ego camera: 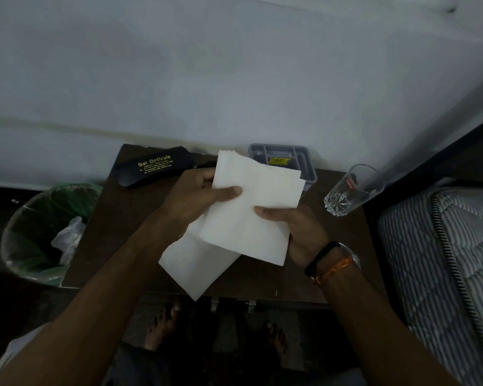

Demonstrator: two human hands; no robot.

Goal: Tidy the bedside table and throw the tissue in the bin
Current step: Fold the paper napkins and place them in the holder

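A stack of white tissues [251, 207] is held above the dark brown bedside table [112, 218]. My left hand [195, 196] grips its left edge, thumb on top. My right hand [299, 229] pinches its lower right side. One more white tissue [195, 266] hangs lower, under the stack, reaching toward the table's front edge; which hand holds it is hidden. The bin [39, 232], lined with a green bag and holding a white crumpled bag, stands on the floor left of the table.
A black spectacle case [151, 168] lies at the table's back left. A grey compartment tray [307, 165] sits at the back middle, a drinking glass [352, 190] at the right. A striped mattress [441, 260] borders the right; a white wall stands behind.
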